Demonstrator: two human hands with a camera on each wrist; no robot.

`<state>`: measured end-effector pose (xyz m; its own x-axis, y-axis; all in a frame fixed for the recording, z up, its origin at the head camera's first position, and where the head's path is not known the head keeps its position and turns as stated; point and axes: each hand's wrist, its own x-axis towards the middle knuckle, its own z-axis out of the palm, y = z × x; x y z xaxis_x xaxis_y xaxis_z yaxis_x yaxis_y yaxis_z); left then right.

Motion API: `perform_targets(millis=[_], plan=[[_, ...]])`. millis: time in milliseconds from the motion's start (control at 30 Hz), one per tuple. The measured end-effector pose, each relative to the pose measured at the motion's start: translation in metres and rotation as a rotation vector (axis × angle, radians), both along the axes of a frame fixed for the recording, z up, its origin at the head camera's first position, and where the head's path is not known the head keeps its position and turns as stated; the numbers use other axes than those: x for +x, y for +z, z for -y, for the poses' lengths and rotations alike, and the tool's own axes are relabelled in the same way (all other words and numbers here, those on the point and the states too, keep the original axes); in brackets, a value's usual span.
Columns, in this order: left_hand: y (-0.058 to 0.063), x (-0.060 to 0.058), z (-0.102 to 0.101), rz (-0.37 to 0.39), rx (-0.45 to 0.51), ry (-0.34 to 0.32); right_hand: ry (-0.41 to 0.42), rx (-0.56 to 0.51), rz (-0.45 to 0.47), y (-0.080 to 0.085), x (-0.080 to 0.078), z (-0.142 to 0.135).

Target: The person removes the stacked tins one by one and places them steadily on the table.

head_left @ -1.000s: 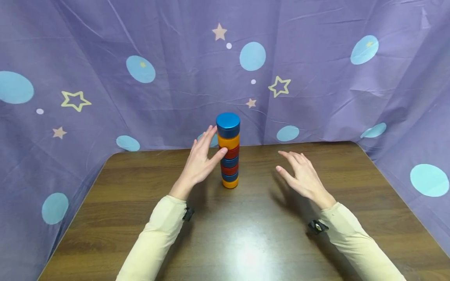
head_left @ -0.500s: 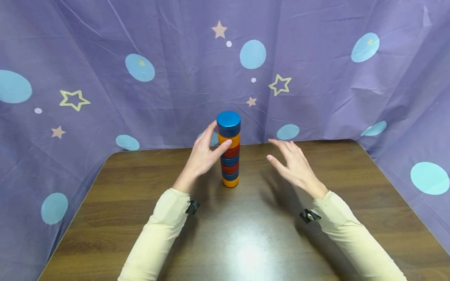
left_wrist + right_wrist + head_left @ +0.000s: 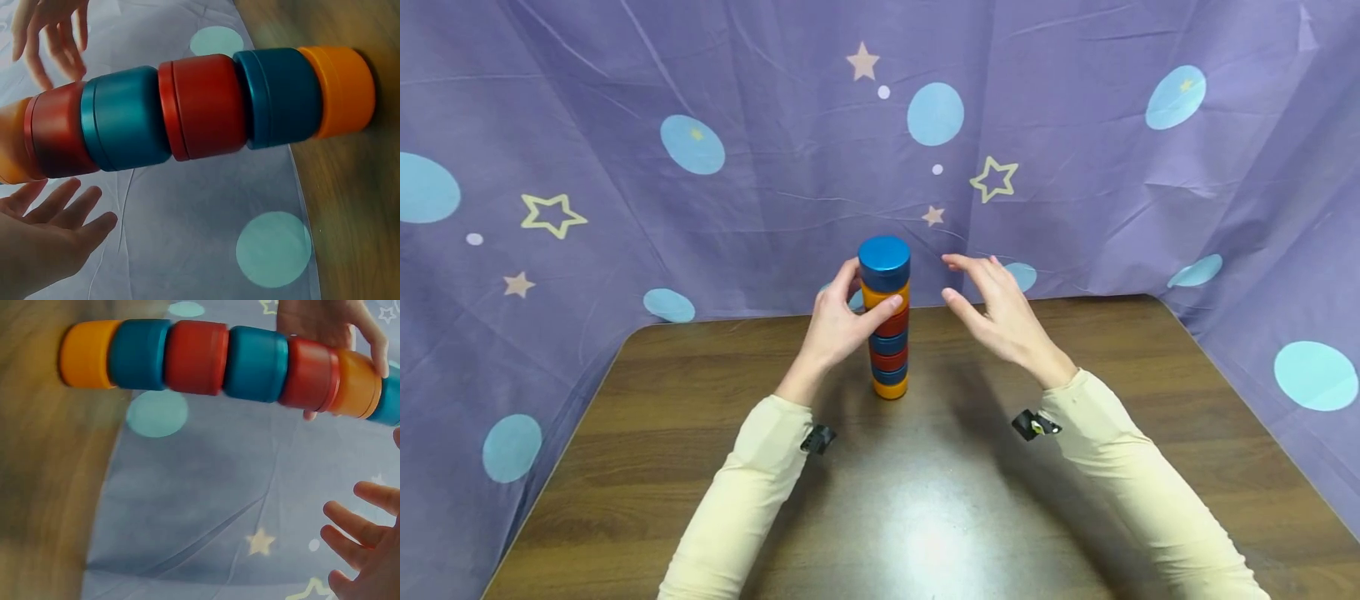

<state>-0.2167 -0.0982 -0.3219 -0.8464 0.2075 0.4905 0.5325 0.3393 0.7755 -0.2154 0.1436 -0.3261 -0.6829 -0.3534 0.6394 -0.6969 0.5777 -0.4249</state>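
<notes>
A tall upright stack of round canisters (image 3: 889, 343) in blue, red and orange stands on the table, with a blue canister (image 3: 883, 265) on top. My left hand (image 3: 837, 327) holds the stack near its upper end; the thumb lies across the orange canister (image 3: 355, 384) just under the top one, and the fingers reach behind. To the right of the stack, my right hand (image 3: 1003, 321) is raised in the air, fingers spread and apart from the canisters. The left wrist view cuts off the stack's top, while the lower canisters, such as a red one (image 3: 206, 106), show fully.
The wooden table (image 3: 700, 467) has its back edge close to a purple curtain (image 3: 775, 150) printed with stars and dots. A black device (image 3: 817, 439) sits at the left wrist and another (image 3: 1036, 425) at the right.
My left thumb and fingers have closed around the upper stack. My right hand has moved left and up toward the stack's top. The stack has stayed in place.
</notes>
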Motion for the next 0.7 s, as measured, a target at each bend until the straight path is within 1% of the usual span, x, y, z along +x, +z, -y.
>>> perform_targets(millis=[167, 300, 433, 467, 533, 667, 700], plan=[[0.002, -0.002, -0.002, 0.034, 0.08, -0.026, 0.053, 0.011, -0.045, 0.017, -0.006, 0.012], [0.006, -0.001, -0.002, 0.059, 0.103, -0.05, 0.089, 0.03, -0.059, 0.028, -0.008, 0.018], [0.021, 0.012, -0.004, 0.084, 0.121, -0.08, 0.123, 0.064, -0.042, 0.041, -0.011, 0.02], [0.022, 0.012, -0.004, 0.086, 0.127, -0.089, 0.131, 0.075, -0.036, 0.044, -0.012, 0.02], [0.02, 0.011, -0.004, 0.078, 0.135, -0.106, 0.151, 0.093, -0.025, 0.051, -0.014, 0.02], [0.006, -0.003, -0.001, 0.059, 0.132, -0.128, 0.217, 0.093, -0.012, 0.064, -0.017, 0.022], [0.006, -0.004, 0.0, 0.059, 0.126, -0.129, 0.238, 0.088, -0.007, 0.067, -0.017, 0.023]])
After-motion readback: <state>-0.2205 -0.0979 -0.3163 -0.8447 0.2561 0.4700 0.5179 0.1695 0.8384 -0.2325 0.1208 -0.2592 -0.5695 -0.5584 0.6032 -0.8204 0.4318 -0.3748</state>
